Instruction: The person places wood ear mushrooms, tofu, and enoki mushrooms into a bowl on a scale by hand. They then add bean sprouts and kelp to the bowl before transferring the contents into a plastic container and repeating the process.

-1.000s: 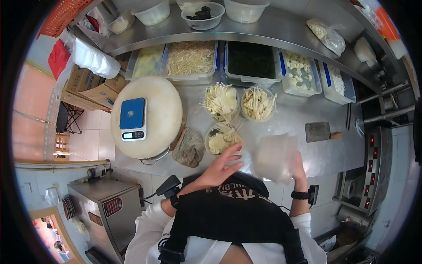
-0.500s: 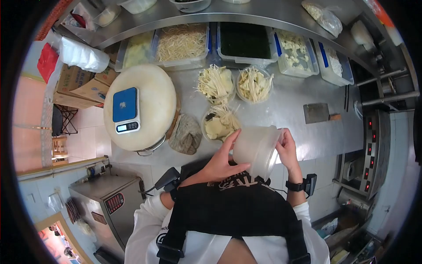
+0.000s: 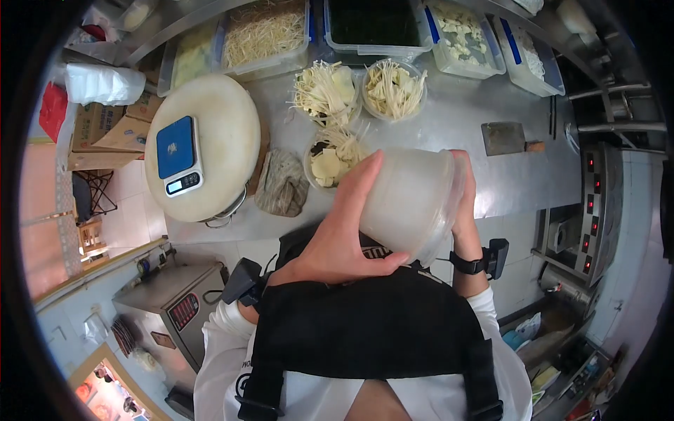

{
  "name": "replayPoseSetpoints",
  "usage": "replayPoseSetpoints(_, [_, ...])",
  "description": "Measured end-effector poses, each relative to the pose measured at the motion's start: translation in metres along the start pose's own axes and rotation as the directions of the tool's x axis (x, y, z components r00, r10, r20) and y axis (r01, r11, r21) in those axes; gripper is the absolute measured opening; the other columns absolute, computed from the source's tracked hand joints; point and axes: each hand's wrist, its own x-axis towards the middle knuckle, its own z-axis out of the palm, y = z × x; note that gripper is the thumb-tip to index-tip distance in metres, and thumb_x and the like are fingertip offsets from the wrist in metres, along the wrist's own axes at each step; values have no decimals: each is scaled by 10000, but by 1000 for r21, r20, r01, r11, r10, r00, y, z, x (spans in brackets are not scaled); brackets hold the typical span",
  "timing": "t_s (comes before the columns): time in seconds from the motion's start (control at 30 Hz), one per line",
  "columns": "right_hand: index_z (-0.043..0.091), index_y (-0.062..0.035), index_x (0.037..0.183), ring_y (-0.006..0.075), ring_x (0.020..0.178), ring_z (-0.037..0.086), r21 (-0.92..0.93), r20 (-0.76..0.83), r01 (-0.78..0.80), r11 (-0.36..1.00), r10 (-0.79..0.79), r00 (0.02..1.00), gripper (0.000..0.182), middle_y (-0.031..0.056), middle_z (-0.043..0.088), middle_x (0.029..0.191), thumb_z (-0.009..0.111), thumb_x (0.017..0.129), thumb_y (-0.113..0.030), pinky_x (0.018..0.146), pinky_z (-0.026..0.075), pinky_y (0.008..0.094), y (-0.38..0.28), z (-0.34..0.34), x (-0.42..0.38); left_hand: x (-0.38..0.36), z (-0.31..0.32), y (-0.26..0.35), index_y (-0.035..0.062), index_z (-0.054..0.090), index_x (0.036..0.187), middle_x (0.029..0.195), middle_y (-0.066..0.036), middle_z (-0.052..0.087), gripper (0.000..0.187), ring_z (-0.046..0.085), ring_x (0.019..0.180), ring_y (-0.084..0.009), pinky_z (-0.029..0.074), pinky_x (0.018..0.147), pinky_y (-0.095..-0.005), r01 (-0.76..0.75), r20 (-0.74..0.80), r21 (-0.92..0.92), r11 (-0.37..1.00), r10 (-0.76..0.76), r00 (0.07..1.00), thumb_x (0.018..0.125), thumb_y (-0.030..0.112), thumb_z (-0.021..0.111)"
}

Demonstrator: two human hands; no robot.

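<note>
- As you hold the frosted plastic tub (image 3: 407, 193) in front of your chest, it lies directly between your hands, tipped on its side, its axis running roughly across your body.
- Your left hand (image 3: 337, 235) is spread around the closed end, thumb below and fingers above, against the wall.
- Your right hand (image 3: 463, 193) is clamped at the rim end; the tub hides some of its fingers, so their exact grip cannot be told.
- Both hands touch the tub, so neither is nearer: left at base, right at rim. Several rim edges show; whether tubs are nested is unclear.
- Just beyond your left fingers sits the near bowl (image 3: 325, 170), round and clear, with pale flat slices and thin mushroom stems.
- Behind it stand the far left bowl (image 3: 326, 95) and the far right bowl (image 3: 395, 90), heaped with stringy stems.
- To your left, a crumpled, mottled cloth (image 3: 282, 184) lies beside the thick, round, cream chopping board (image 3: 232, 119), which bears a blue-topped scale (image 3: 177, 149).
- Rightward, a flat metal cleaver (image 3: 503, 138) lies on the shiny steel counter (image 3: 449, 119).
</note>
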Motion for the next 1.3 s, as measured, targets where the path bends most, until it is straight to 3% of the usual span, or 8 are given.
replayPoseSetpoints(0.07, [407,-31,1012,70,809,514,57,23,-19,998,18,1000,210,16,523,876,501,835,32,702,432,212,-6,2,2,0,-2,3,-17,109,1372,1373,-206,201,1029,204,1288,-338,187,1047,-388,-108,-17,125,986,111,994,611,218,761])
replayPoseSetpoints(0.3, [408,-28,1022,61,761,503,162,30,-54,985,49,998,212,5,519,840,502,839,25,666,422,203,-6,4,5,-1,0,-2,-25,104,1369,1381,-207,184,1027,187,1290,-343,174,1050,-396,-123,-42,46,991,125,991,608,200,756])
replayPoseSetpoints(0.37, [419,-21,1011,55,695,478,-77,49,18,997,-14,999,194,-7,512,791,499,841,23,625,408,197,0,1,4,-1,0,-1,-31,83,1368,1380,-215,180,1035,186,1291,-343,171,1051,-397,-83,-43,70,994,86,995,605,190,745])
replayPoseSetpoints(0.6, [435,-12,992,50,676,475,-94,12,18,995,-17,1000,172,-2,517,781,505,839,21,613,407,191,12,-7,3,2,6,4,-39,56,1366,1372,-223,192,1001,207,1283,-344,182,1050,-387,-7,-51,89,996,12,999,594,112,675])
replayPoseSetpoints(0.67, [438,-14,980,61,723,506,60,-92,24,998,-19,996,177,19,531,821,521,829,30,648,425,197,14,-8,4,2,6,0,-42,84,1363,1361,-220,219,950,233,1273,-340,191,1047,-380,-12,-119,59,998,19,993,584,58,617])
replayPoseSetpoints(0.87, [435,-23,964,91,808,526,143,-148,-35,989,56,987,201,49,539,903,558,813,27,721,441,217,2,-19,-3,4,8,-7,-40,145,1359,1340,-202,255,889,293,1249,-317,231,1031,-371,-113,-185,97,989,129,974,583,28,573])
replayPoseSetpoints(0.97, [433,-27,966,106,822,528,211,-152,-16,977,49,987,223,55,543,917,575,801,25,744,443,229,11,-22,-6,7,13,-9,-40,151,1358,1325,-188,269,871,310,1242,-293,270,1015,-367,-131,-221,-29,991,122,968,593,14,561])
replayPoseSetpoints(1.3, [434,-30,965,107,843,525,273,-150,-8,962,51,987,231,52,543,926,575,795,34,757,443,236,15,-31,-8,11,19,-11,-28,201,1347,1312,-181,283,836,333,1226,-278,307,997,-365,-133,-225,6,991,131,966,603,5,581])
